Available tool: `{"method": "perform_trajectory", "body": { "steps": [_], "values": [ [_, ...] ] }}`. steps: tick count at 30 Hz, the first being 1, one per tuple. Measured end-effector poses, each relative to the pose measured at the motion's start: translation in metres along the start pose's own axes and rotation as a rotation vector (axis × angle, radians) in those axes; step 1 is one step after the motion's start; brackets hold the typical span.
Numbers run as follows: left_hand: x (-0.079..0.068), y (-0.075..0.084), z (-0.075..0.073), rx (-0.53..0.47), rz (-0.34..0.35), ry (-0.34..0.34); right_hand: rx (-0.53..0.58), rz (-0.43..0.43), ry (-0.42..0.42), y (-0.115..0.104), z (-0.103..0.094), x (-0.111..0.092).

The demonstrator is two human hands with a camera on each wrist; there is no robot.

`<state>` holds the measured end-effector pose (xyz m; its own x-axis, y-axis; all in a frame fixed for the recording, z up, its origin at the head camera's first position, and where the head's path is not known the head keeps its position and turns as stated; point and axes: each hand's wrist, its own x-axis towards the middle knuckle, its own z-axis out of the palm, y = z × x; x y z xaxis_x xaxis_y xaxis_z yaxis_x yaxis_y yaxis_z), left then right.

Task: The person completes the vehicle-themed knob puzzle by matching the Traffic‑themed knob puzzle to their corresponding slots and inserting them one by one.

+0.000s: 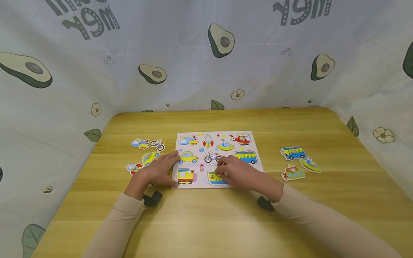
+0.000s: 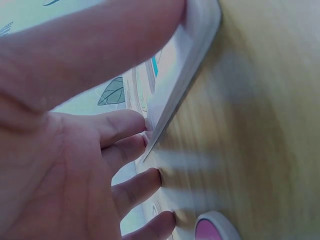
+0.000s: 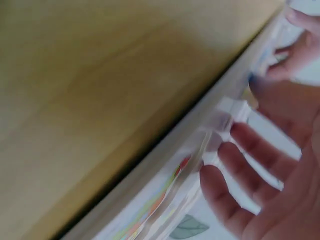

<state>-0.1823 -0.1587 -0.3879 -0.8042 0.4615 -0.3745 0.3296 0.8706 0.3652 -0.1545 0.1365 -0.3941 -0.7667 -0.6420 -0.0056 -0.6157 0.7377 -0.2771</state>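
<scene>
A white wooden puzzle board [image 1: 193, 144] printed with vehicles lies at the table's middle. My left hand [image 1: 160, 171] rests at its left edge, thumb at the near corner and fingers spread along the side; in the left wrist view the fingertips touch its edge. My right hand [image 1: 237, 172] is over the lower middle of the board, fingers curled, thumb and forefinger pinching at the yellow and blue ship piece [image 1: 214, 178]. The ship's right part is hidden under the hand. A helicopter [image 1: 241, 139] shows at the board's upper right.
On the right lie a bus piece [image 1: 293, 153], a flying saucer piece [image 1: 310, 165] and a submarine piece [image 1: 293, 173]. Left of the board are airplane [image 1: 140, 143], bicycle [image 1: 157, 145], car [image 1: 150, 158] and rocket [image 1: 133, 168] pieces. An avocado-print cloth [image 1: 190, 86] hangs behind the table.
</scene>
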Motion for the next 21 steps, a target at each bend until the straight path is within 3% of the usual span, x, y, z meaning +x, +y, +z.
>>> {"method": "perform_trajectory", "body": {
  "steps": [5, 14, 21],
  "values": [
    [0.000, 0.001, 0.000, -0.018, 0.003, 0.012, 0.047, -0.029, -0.022, 0.017, -0.008, -0.015],
    [0.001, 0.001, 0.004, -0.007, 0.014, 0.026, 0.114, 0.182, 0.075, 0.079, -0.040, -0.054],
    [0.000, -0.001, 0.001, -0.009, 0.015, 0.030, 0.085, 0.194, 0.168, 0.133, -0.063, -0.082]
  ]
}}
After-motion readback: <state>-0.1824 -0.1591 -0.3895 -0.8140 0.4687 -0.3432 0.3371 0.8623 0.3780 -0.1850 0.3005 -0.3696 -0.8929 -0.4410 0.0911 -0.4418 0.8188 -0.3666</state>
